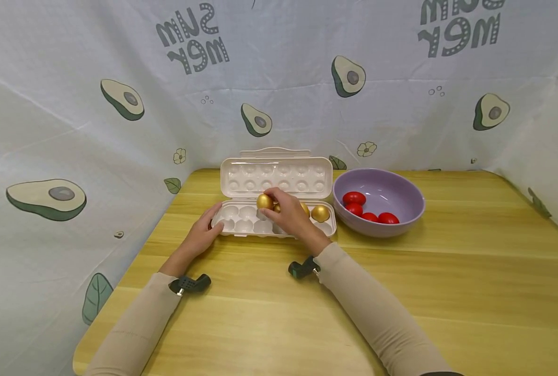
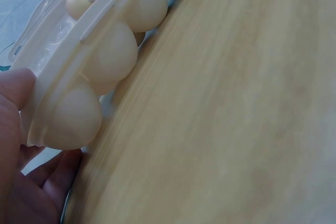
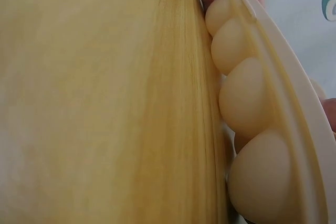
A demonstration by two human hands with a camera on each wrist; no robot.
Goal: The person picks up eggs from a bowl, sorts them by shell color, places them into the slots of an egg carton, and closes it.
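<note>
A cream plastic egg box (image 1: 276, 178) lies on the table with its lid raised at the back. My left hand (image 1: 200, 231) holds its left end, thumb on the front rim and fingers behind. In the left wrist view that thumb (image 2: 18, 85) presses the rim while the other fingers reach under the end. Between thumb and fingers my right hand (image 1: 289, 213) pinches a golden egg (image 1: 264, 202) above the back row of cups. Several golden eggs, one of them an egg (image 1: 320, 213) at the right end, sit in the box, partly hidden by the right hand.
Just right of the box stands a purple bowl (image 1: 403, 196) with several red eggs (image 1: 354, 199) in it. A wooden table (image 1: 255, 308) carries everything. Behind and to the left hangs a white cloth (image 1: 298, 112) printed with avocados.
</note>
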